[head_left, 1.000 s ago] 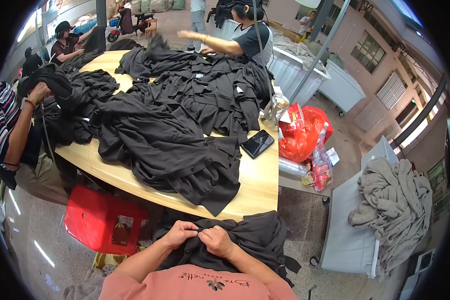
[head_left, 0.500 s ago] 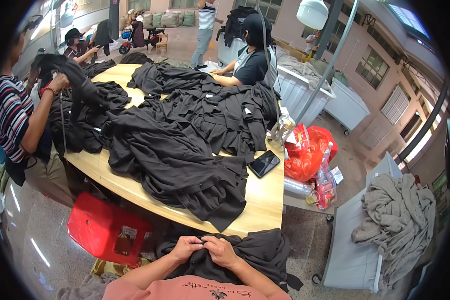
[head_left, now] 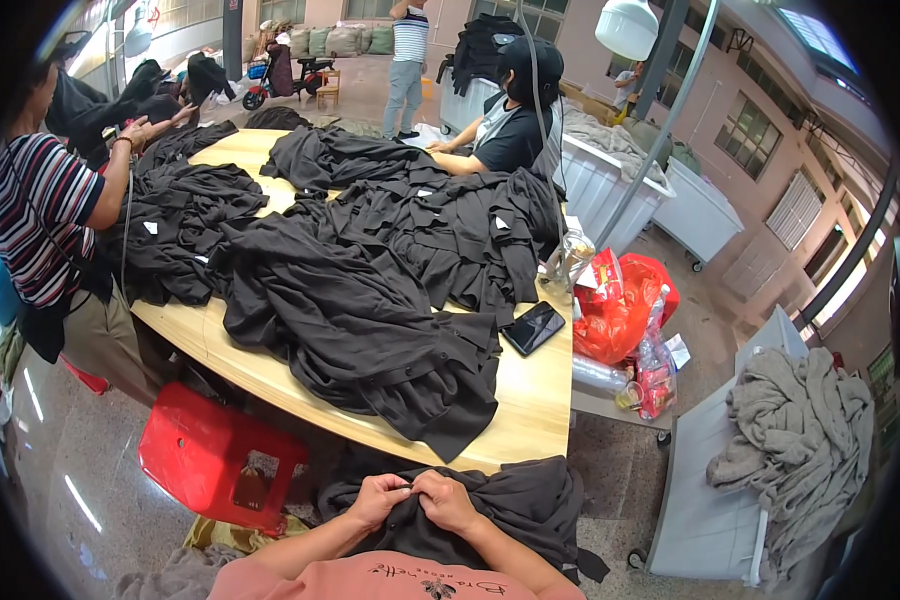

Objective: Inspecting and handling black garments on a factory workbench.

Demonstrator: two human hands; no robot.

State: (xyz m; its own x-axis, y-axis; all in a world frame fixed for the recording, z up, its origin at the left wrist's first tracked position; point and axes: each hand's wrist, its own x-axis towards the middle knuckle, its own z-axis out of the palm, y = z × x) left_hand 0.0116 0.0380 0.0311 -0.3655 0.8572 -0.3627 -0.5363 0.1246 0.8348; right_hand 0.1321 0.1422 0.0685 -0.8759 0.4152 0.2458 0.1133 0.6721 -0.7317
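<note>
Your left hand [head_left: 380,502] and right hand [head_left: 446,502] nearly meet, pinching bit of dark garment [head_left: 532,500] between fingertips. Garment bunches under both hands, just on near side of tabletop [head_left: 535,400]; long axis runs left to right, more cloth rightward, your right hand nearer bulk. Right: white wheeled bin [head_left: 695,505], gray fabric [head_left: 800,430] heaped over rim. Farther: white tub [head_left: 610,200], gray cloth [head_left: 610,140] inside.

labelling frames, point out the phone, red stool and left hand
phone [head_left: 534,329], head view, middle of the screen
red stool [head_left: 196,450], head view, on the seat
left hand [head_left: 377,503], head view, back of hand
</note>
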